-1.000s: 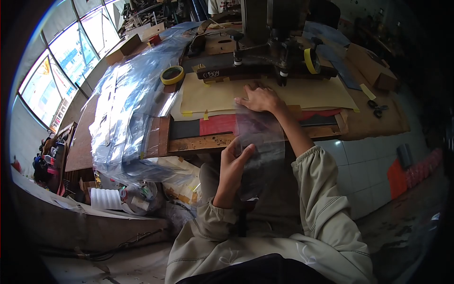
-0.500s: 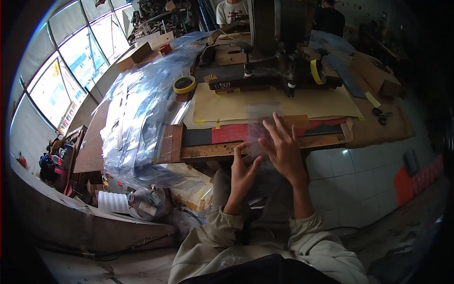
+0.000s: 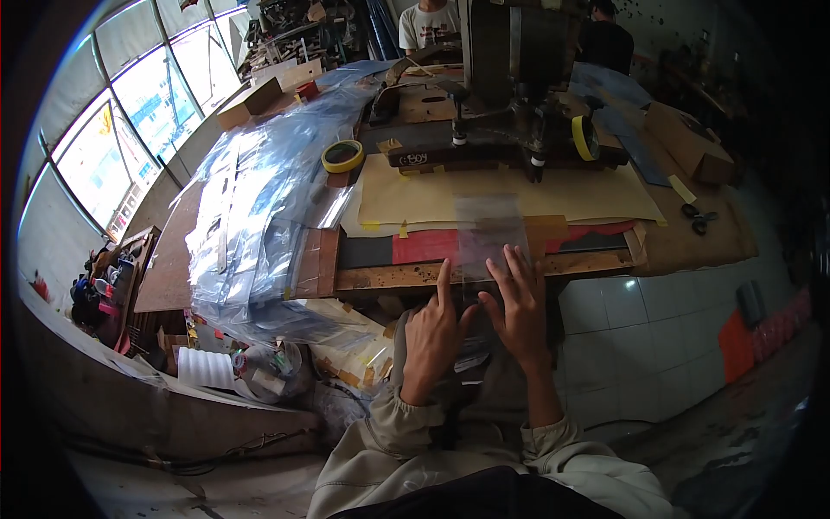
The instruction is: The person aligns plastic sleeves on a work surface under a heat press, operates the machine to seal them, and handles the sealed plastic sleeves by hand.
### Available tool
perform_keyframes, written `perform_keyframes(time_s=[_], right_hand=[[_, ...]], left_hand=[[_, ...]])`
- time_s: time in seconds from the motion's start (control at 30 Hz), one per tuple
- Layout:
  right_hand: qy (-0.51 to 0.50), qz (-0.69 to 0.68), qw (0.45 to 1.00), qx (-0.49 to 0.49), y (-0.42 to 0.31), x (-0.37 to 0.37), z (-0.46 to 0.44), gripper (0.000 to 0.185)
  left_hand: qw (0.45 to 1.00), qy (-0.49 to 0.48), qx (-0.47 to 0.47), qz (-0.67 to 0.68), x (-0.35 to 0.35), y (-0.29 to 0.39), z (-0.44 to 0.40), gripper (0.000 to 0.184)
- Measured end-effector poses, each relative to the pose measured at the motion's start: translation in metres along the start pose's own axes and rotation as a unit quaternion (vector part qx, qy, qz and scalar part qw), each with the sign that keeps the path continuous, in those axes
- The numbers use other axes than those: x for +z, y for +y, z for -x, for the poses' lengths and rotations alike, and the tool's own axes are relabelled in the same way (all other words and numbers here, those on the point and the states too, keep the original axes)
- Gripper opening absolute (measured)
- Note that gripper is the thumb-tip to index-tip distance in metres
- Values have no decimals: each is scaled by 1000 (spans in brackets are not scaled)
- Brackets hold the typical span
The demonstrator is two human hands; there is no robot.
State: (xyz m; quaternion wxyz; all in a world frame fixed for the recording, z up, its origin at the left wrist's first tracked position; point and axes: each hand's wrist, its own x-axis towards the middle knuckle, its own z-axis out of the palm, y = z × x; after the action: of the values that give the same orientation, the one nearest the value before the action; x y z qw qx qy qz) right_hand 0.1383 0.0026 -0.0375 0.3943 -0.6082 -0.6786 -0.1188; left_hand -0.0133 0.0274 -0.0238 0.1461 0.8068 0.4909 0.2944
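Note:
A small clear plastic sheet (image 3: 489, 216) lies across the front of a tan board (image 3: 406, 195) and a red strip (image 3: 424, 247), its near end over the wooden table edge (image 3: 389, 277). My right hand (image 3: 520, 316) is open, its fingertips at the sheet's lower right part; whether they press on it I cannot tell. On the other side, my left hand (image 3: 434, 333) has its index finger stretched toward the sheet's lower left corner and its thumb apart. The remaining left fingers are partly bent. Neither hand grips anything visible.
Over the board stands a heavy press (image 3: 510, 151). Yellow tape rolls are at its left (image 3: 346, 166) and right (image 3: 578, 138). Shiny plastic sheets (image 3: 259, 190) cover the left side. Scissors (image 3: 697, 216) and a cardboard box (image 3: 687, 143) lie right. A person (image 3: 428, 28) is behind.
Both hands have drawn back toward my body, the right one most, dropping from over the plastic sheet to its near end. The sheet now lies flatter and in plainer view.

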Motion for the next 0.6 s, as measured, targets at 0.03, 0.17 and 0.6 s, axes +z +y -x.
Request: perform_keyframes(time_s=[0.03,0.17,0.6], right_hand=[[2,4,1000,-1,0,1,0,43],[8,8,1000,-2,-1,2,1,40],[8,-2,1000,3,-2,1,0,41]], left_hand=[[1000,13,14,-10,0,-2,1,84],[999,-26,17,-36,-3,1,-1,83],[998,-59,0,-19,-1,-2,-5,77]])
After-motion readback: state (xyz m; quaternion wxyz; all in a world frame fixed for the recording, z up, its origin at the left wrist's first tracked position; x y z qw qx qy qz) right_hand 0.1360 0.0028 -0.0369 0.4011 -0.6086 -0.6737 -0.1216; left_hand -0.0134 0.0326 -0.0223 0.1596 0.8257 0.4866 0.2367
